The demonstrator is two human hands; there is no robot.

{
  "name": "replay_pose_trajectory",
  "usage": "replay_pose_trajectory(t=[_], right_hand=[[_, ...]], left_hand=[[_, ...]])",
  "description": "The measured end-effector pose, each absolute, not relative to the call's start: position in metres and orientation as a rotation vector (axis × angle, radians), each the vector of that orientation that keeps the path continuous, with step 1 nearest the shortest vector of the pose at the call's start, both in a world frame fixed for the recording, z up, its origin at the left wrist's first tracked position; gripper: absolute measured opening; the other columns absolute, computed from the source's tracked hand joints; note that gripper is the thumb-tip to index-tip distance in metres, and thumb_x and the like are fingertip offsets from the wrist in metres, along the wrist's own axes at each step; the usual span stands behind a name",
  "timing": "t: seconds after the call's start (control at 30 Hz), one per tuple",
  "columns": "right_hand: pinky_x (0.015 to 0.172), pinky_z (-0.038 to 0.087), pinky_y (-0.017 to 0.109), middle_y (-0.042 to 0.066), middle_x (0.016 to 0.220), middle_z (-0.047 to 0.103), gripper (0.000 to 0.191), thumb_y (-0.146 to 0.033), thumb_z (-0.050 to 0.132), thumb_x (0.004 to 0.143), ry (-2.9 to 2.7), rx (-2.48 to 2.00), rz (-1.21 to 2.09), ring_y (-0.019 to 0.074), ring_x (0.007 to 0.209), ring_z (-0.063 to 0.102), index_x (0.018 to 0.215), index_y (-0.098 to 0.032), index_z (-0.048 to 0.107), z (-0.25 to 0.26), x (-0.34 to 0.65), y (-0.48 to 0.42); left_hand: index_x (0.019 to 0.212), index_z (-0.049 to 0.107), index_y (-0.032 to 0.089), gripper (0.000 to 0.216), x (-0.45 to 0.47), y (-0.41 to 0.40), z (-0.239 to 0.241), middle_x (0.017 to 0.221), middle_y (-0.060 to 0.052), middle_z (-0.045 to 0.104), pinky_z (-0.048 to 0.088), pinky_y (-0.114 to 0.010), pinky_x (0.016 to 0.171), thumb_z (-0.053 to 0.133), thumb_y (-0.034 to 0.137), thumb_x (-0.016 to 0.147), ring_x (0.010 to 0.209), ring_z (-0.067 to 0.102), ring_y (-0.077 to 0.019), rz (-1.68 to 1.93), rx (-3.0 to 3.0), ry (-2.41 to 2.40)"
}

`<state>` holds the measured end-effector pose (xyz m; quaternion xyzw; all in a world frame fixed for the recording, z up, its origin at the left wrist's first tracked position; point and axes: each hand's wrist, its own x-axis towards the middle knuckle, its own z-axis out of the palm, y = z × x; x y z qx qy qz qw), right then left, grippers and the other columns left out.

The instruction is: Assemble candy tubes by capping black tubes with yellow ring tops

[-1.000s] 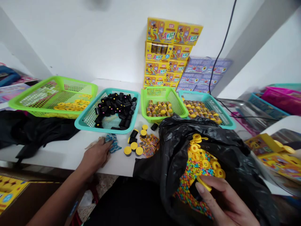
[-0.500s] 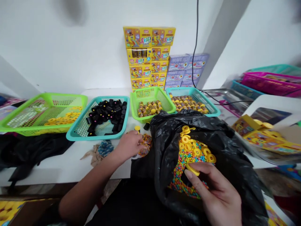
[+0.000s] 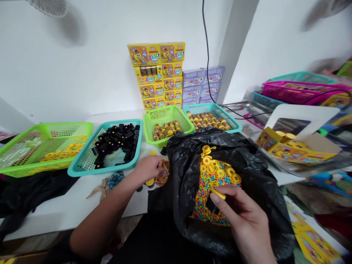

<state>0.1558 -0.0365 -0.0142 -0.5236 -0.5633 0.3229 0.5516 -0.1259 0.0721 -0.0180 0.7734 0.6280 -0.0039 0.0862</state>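
Observation:
My right hand [image 3: 249,216] pinches a yellow ring-shaped cap [image 3: 218,193] between thumb and fingers, above the colourful candy beads [image 3: 199,203] in the black plastic bag [image 3: 181,190]. A dark cylinder [image 3: 212,206] shows just under the cap; whether the two are joined I cannot tell. More yellow rings [image 3: 220,173] lie on the beads. My left hand [image 3: 148,168] rests on the white table with curled fingers, at a pile of printed wrappers [image 3: 162,173]. What its fingers hold, if anything, is hidden. Yellow pieces [image 3: 150,182] lie beside it.
Behind stand a teal basket [image 3: 73,170] of black cylinders, a green basket [image 3: 147,135] and a teal basket [image 3: 238,124] of small filled jars. A green basket [image 3: 88,128] with yellow rings is at left. Yellow boxes [image 3: 148,77] are stacked by the wall. A cloth [image 3: 115,178] lies nearby.
The view has swung right, so things sit farther left. My left hand's fingers have curled in by the wrappers. My right hand still holds the yellow cap over the beads.

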Motion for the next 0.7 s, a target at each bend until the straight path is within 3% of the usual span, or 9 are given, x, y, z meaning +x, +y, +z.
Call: replay_pose_trajectory(t=[0.17,0.37,0.53,0.7], right_hand=[[0.06,0.05,0.024,0.002,0.081,0.071,0.015,-0.036,0.077,0.076,-1.326,-1.257,0.768,0.0166,0.071,0.064,0.083,-0.024,0.073,-0.015,0.154,-0.034],[0.06,0.051,0.022,0.001,0.078,0.071,0.015,-0.036,0.077,0.074,-1.32,-1.262,0.762,0.0156,0.069,0.064,0.081,-0.024,0.073,-0.015,0.153,-0.034],[0.059,0.051,0.023,0.001,0.079,0.071,0.02,-0.041,0.077,0.074,-1.296,-1.293,0.793,0.0164,0.069,0.064,0.083,-0.024,0.072,-0.018,0.154,-0.034],[0.061,0.053,0.025,0.002,0.081,0.072,0.024,-0.043,0.076,0.075,-1.304,-1.325,0.82,0.0175,0.07,0.065,0.088,-0.023,0.072,-0.02,0.155,-0.033]], left_hand=[[0.083,0.068,0.019,0.013,-0.123,0.076,-0.026,0.079,-0.006,0.067,0.04,-0.028,0.065,0.066,0.028,0.074,0.076,0.063,-0.0227,0.047,2.283,1.881],[0.063,0.063,0.018,0.009,-0.117,0.083,-0.032,0.077,-0.007,0.065,0.038,-0.03,0.064,0.065,0.009,0.064,0.074,0.062,-0.0231,0.122,2.253,1.859],[0.068,0.062,0.017,0.007,-0.129,0.077,-0.029,0.07,-0.002,0.06,0.035,-0.026,0.059,0.069,0.019,0.069,0.065,0.055,-0.0172,0.377,2.152,1.851],[0.071,0.065,0.015,0.015,-0.138,0.07,-0.029,0.066,0.0,0.062,0.04,-0.022,0.057,0.067,0.029,0.077,0.061,0.055,-0.0137,0.618,1.996,1.74]])
